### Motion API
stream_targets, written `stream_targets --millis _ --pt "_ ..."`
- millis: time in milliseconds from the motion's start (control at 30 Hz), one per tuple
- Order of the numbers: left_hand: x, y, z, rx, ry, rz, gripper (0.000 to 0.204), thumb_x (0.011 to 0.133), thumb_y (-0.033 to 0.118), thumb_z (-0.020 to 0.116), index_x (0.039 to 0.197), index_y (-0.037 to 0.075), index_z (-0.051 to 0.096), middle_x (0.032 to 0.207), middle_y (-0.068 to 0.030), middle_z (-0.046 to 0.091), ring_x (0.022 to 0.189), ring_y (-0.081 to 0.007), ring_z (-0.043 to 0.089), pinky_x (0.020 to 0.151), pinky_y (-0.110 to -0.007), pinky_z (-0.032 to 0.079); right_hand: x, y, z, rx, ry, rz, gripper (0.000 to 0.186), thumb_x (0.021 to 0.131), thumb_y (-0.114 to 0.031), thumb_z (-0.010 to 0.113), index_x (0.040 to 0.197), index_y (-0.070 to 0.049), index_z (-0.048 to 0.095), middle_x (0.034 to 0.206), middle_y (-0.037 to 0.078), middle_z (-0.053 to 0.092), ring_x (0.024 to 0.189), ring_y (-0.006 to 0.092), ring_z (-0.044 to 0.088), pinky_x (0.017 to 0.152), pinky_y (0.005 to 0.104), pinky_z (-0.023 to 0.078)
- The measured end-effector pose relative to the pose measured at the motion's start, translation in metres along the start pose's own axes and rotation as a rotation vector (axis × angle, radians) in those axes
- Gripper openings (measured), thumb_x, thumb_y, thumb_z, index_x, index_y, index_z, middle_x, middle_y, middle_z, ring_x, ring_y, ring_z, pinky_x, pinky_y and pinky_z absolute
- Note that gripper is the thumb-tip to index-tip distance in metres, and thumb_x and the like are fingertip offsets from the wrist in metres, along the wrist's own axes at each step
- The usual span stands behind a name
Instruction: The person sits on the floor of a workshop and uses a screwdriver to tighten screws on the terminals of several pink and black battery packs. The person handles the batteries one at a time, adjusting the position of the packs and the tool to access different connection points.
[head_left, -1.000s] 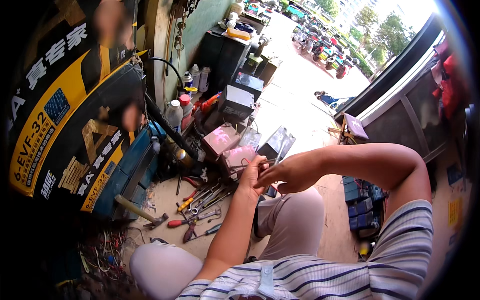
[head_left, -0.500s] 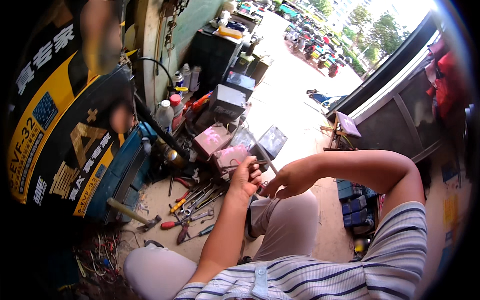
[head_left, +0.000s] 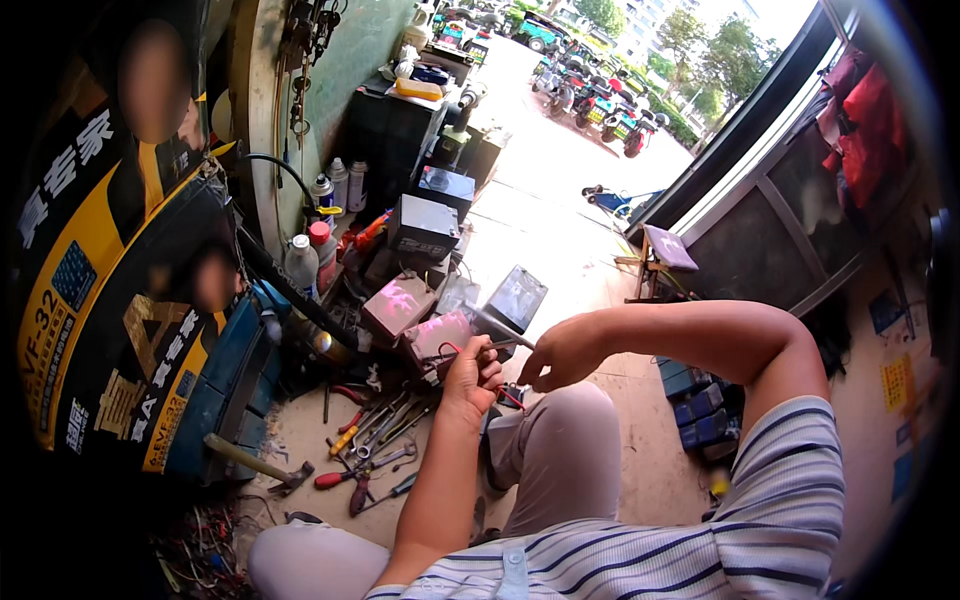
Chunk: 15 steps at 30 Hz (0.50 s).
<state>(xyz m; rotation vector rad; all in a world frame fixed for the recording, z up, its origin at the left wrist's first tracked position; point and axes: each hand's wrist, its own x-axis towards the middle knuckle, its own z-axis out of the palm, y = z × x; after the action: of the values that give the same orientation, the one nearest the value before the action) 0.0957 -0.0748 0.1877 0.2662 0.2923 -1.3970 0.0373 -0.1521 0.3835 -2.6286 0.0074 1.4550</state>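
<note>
Two grips count: with your left fingers (head_left: 491,379) clamped on the red wire (head_left: 450,346) by the near pink battery (head_left: 428,333), and your right fingers (head_left: 542,372) closed around the rod (head_left: 505,330), best hold the wire still and guide the rod slowly.

The hands (head_left: 472,382) have drawn apart, seemingly exposing more red wire (head_left: 512,399).

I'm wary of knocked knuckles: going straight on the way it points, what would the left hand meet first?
Probably the grey rod in the right hand, which crosses ahead of the left hand; depth is unclear, so it might instead reach the grey battery beyond.
</note>
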Motion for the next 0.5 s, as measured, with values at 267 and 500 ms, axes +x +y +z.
stream_targets --millis 267,500 --pt "-0.003 -0.001 0.006 -0.065 0.02 -0.009 0.021 0.082 0.023 0.06 0.068 0.017 0.046 0.054 0.0058 0.04 0.039 -0.0062 0.028 0.036 -0.022 0.018 0.008 -0.01 -0.013 0.296 0.481 0.019 0.079 0.078 -0.032 0.059 0.142 -0.013 0.018 0.106 0.019 0.059 0.093 0.0337 0.06 0.077 0.0409 0.047" --pt "0.007 -0.011 -0.012 0.028 -0.026 0.016 0.043 0.085 0.052 0.049 0.068 0.012 0.052 0.052 0.0026 0.044 0.038 -0.0091 0.032 0.034 -0.023 0.019 0.026 0.006 0.003 -0.067 0.308 0.084 0.033 0.079 -0.015 0.053 0.11 -0.004 0.056 0.085 0.017 0.063 0.08 0.0346 0.062 0.065 0.0411 0.049"
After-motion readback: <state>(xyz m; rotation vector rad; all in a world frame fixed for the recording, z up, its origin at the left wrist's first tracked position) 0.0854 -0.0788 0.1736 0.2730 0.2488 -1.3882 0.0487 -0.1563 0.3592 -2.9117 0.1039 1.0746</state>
